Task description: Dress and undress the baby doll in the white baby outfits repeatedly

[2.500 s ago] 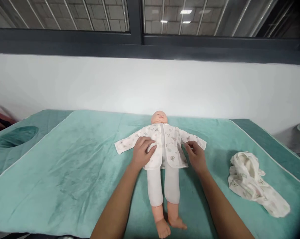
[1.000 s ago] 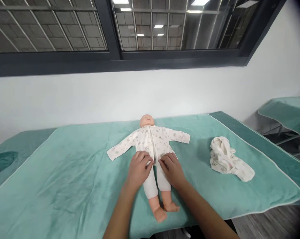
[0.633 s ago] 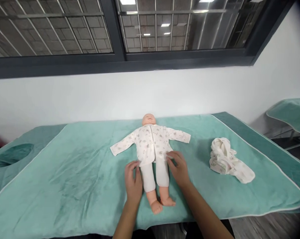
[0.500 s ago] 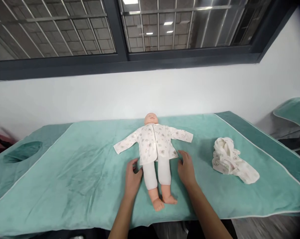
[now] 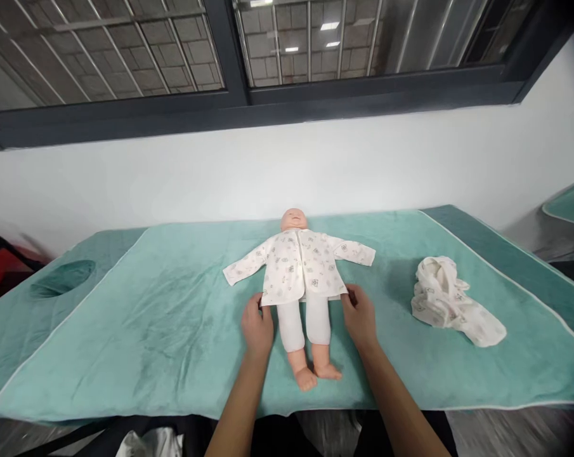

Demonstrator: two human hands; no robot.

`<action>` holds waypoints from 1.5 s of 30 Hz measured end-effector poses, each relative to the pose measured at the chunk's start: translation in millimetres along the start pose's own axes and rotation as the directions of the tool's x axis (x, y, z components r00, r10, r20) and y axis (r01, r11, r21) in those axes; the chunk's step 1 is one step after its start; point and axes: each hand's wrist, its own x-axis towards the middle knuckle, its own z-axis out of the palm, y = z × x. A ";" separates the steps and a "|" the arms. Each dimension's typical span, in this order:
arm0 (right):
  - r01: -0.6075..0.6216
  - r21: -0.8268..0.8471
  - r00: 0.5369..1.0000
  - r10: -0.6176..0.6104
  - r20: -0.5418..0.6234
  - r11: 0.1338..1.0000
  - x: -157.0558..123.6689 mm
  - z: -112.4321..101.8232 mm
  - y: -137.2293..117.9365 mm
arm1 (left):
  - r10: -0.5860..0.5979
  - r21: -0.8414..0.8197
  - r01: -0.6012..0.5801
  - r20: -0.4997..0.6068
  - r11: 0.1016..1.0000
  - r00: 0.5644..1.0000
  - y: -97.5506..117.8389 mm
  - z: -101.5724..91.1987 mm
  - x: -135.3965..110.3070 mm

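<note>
A baby doll (image 5: 293, 219) lies on its back, its head toward the wall and its bare feet toward me. It wears a white patterned baby jacket (image 5: 287, 266), both sleeves spread out sideways, with white cloth legs showing below the hem. My left hand (image 5: 258, 324) pinches the jacket's lower left corner. At the lower right corner, my right hand (image 5: 359, 315) grips the hem between thumb and fingers. Off to the right rests a crumpled white patterned baby garment (image 5: 451, 304), apart from both hands.
The doll lies on a padded bed with a green cover (image 5: 172, 355); a face hole (image 5: 63, 279) is at its left end. Behind stands a white wall (image 5: 196, 178) under a dark window frame (image 5: 125, 120). A red and black object (image 5: 4, 270) sits at far left.
Both hands have closed on the jacket's bottom corners, and the hem is now pulled straighter and wider. The view has shifted slightly.
</note>
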 end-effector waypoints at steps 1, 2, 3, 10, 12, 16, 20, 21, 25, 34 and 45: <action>-0.021 0.057 1.000 0.021 -0.014 0.998 -1.5 -1.2 -0.2 | -0.006 -0.023 0.005 -0.033 1.000 0.999 -0.6 -0.4 -1.0; -0.036 0.098 0.999 0.038 -0.020 0.995 -2.8 -2.1 -0.4 | -0.010 -0.036 0.008 -0.049 0.999 0.999 -0.8 -0.8 -1.5; -0.045 0.117 0.999 0.048 -0.019 0.992 -3.7 -2.8 -0.7 | -0.009 -0.041 0.007 -0.056 0.999 0.998 -0.4 -1.2 -1.5; 0.159 -0.448 0.986 -0.120 0.114 0.880 -8.7 1.1 -5.2 | 0.303 -0.070 -0.304 -0.023 0.950 0.953 4.9 -5.4 1.1; 0.202 -0.500 0.978 -0.149 0.144 0.842 -12.8 1.3 -3.4 | 0.363 -0.151 -0.357 0.020 0.922 0.931 3.0 -6.5 0.3; 0.282 -0.379 0.958 -0.279 0.063 0.882 -21.1 -19.4 11.9 | 0.265 -0.274 -0.253 0.006 0.928 0.964 -2.0 -9.4 -2.1; 0.327 -0.590 0.897 -0.439 -0.052 0.738 -16.5 -86.0 27.3 | 0.115 -0.379 -0.100 0.016 0.920 0.993 -3.7 -10.2 -1.8; 0.310 -0.658 0.887 -0.458 -0.060 0.686 -12.1 -107.2 29.0 | 0.081 -0.394 -0.068 0.019 0.917 0.997 -3.8 -9.8 -1.1; 0.132 -0.847 0.926 -0.370 -0.080 0.514 17.2 -179.1 31.0 | -0.033 -0.425 0.037 0.016 0.904 0.999 -3.2 -8.0 2.3; 0.161 -0.898 0.963 0.136 0.234 0.409 78.3 -167.2 5.2 | -0.093 -0.457 0.110 0.060 0.882 0.994 -7.7 -7.3 1.4; -0.113 0.353 0.843 -0.098 0.529 0.929 69.7 -53.3 -157.0 | 0.083 -0.558 0.075 0.253 0.826 0.964 59.0 -24.2 15.6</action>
